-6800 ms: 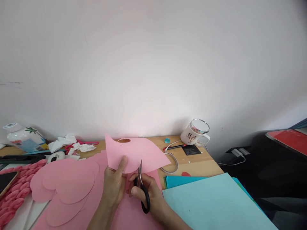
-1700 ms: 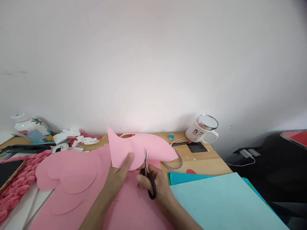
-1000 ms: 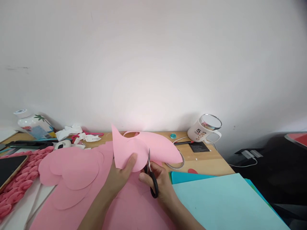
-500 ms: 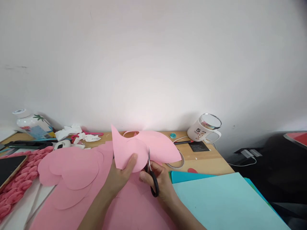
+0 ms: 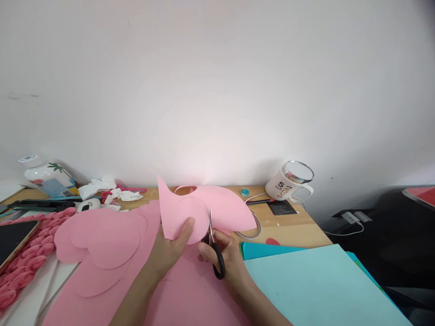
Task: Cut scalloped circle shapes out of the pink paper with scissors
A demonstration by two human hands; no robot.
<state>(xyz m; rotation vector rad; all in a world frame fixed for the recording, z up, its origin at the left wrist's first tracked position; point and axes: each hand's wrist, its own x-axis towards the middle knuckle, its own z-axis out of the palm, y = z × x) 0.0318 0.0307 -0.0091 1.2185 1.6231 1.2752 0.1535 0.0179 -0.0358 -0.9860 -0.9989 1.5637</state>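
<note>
Pink paper (image 5: 220, 210), left of the white mug (image 5: 287, 186), is pinched in my left grip (image 5: 168, 252). My right grip (image 5: 231, 263) clasps black scissors (image 5: 217, 256) at its lower edge.

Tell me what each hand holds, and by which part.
Left hand pinches the pink paper at its lower edge, thumb in front. Right hand grips the scissors by their black handle loops, blades at the paper.

The pink sheet (image 5: 190, 213) hides one blade of the scissors (image 5: 219, 262). The left edge cuts off the dark tablet (image 5: 12, 235); lettering on the mug (image 5: 287, 188) is unreadable.
</note>
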